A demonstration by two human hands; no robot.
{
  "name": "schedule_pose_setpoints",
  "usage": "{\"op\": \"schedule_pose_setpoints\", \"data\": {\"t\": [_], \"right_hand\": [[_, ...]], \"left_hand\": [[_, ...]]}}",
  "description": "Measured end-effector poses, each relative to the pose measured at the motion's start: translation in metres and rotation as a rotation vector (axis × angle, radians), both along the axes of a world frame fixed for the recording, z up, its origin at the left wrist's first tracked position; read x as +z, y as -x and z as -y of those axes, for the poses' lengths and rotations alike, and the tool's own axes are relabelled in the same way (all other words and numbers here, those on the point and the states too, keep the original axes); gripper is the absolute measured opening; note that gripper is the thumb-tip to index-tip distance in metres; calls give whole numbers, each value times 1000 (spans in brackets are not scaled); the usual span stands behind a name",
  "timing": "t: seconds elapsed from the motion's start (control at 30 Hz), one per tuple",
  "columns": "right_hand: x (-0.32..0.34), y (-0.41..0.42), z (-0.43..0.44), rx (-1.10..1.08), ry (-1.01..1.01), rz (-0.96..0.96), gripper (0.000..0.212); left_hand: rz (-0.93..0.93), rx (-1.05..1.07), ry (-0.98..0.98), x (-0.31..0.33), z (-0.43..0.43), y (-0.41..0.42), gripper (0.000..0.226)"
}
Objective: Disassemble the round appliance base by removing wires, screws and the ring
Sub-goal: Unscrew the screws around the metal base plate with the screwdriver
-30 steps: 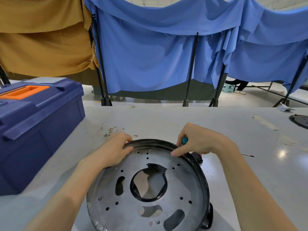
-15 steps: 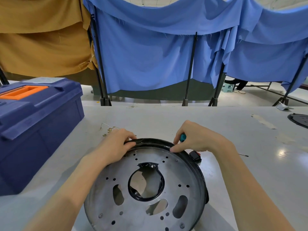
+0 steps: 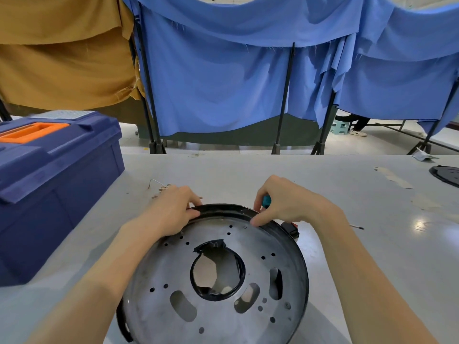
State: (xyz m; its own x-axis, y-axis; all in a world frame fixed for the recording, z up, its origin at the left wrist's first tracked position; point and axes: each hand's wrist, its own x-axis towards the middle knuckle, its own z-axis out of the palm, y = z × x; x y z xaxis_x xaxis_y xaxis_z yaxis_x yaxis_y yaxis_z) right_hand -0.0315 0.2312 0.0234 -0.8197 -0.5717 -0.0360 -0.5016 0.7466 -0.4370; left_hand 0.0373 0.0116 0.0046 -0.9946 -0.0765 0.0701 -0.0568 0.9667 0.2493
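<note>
**While Two Hands Pinch the Far Rim, the Ring Is Not Yet Off**

Because the ring point(image 3: 223, 209) wraps the outer edge of the base point(image 3: 173, 269), both hands meet at its far arc, where fingers can get over the lip. The base lies on the table point(image 3: 248, 175), near and centre, with its holed metal face up.

The left hand point(image 3: 171, 212) pinches the ring, thumb on the inner edge and fingers curled over the outside. This looks like a grip for peeling it up or steadying it. The right hand point(image 3: 285, 204) curls round a teal handle point(image 3: 267, 201), probably a tool kept ready for prying. Its thumb presses the ring's inner edge just right of the left hand.

Loose wires point(image 3: 161, 188) lie just beyond the left hand, likely set out of the way. A blue toolbox point(image 3: 62, 182) sits at the left, within reach.

The ring seems to be the step in hand, and it looks stiff, so it may need working round bit by bit.
</note>
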Motion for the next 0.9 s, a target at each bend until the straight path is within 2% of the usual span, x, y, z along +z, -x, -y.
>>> {"op": "schedule_pose_setpoints", "data": {"t": [0.13,0.23,0.37,0.47,0.57,0.7,0.8,0.9], "right_hand": [[1,-2,1,12,-59,38,13],[-3,-4,11,49,-12,-54,6],[-2,-3,8,22,18,-29,18],[2,-2,0,4,-36,38,14],[1,-3,4,27,-19,19,17],[-4,-5,12,56,40,-47,7],[-1,-4,4,43,70,44,19],[3,-1,-5,19,31,93,12]], "left_hand": [[103,59,83,6,4,1,21],[87,-3,54,8,-2,2,44],[2,-46,71,5,-5,1,31],[71,-28,82,8,-1,2,26],[156,-1,117,12,2,4,22],[125,-48,57,8,-4,2,49],[33,-75,22,4,-5,1,33],[56,-70,18,4,-4,2,25]]}}
